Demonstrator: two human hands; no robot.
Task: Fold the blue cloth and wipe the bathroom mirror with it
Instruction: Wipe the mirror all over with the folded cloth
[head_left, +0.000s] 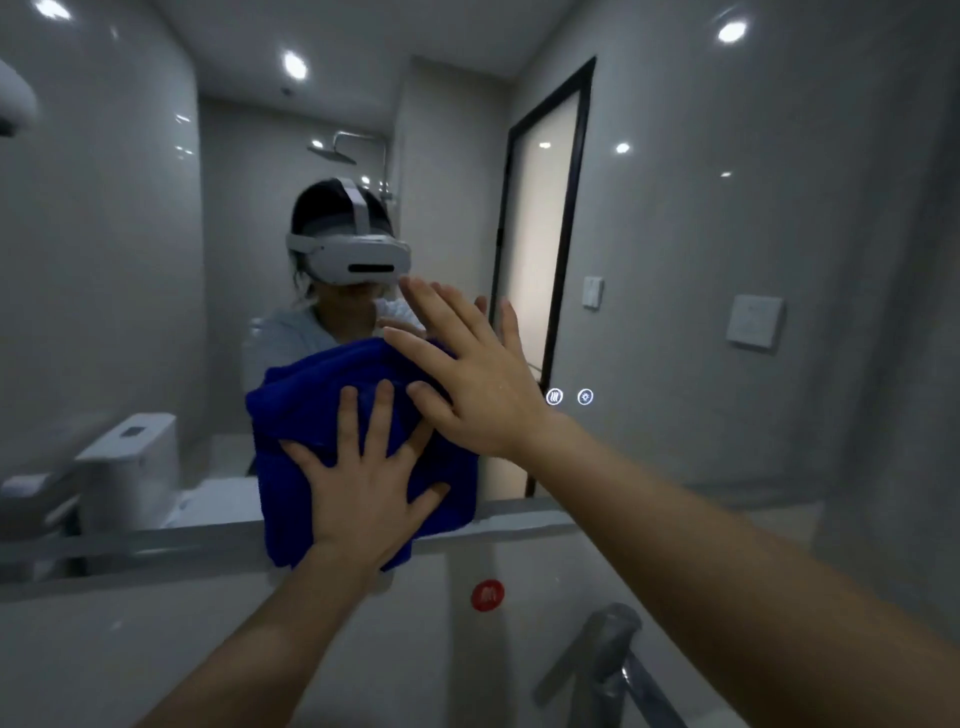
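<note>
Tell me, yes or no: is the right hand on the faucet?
No, the right hand rests with straight fingers on the blue cloth at the mirror, well above the faucet.

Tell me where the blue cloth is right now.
Head view, centre-left: the blue cloth lies low against the mirror, pressed flat by the left hand, the right hand at its upper right corner.

The left hand (363, 483) and right hand (478, 384) are bare. Both forearms (727, 545) are bare too, right to the edge of the view. In the reflection the person wears a white headset (358, 260) with a dark slot (371, 268) in front. A white strap (359, 208) runs over dark hair (311, 208). The top (291, 338) is pale.
</note>
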